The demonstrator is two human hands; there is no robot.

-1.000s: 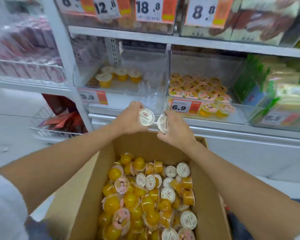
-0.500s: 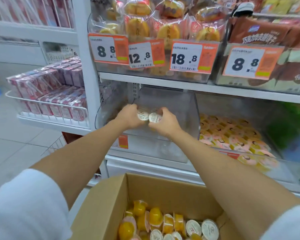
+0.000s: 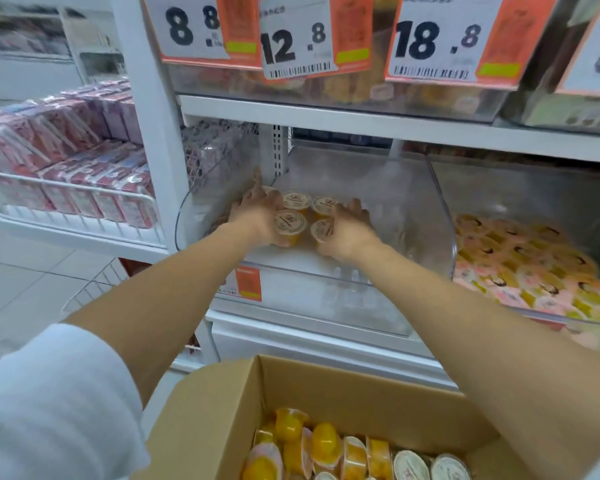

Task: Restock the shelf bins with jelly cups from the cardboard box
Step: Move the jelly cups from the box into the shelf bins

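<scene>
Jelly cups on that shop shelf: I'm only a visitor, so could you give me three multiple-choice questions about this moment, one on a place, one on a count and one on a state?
1. Where are the left hand and the right hand?
A. on a price tag
B. inside the clear bin
C. on the floor

2. How many jelly cups show their lids between the hands?
A. one
B. nine
C. four

3. What state is the cardboard box in?
A. open, with cups inside
B. taped shut
C. open but empty

Answers:
1 B: both arms reach over the bin's front wall.
2 C: four round lids sit clustered between the hands.
3 A: its top is open and yellow cups lie inside.
</scene>
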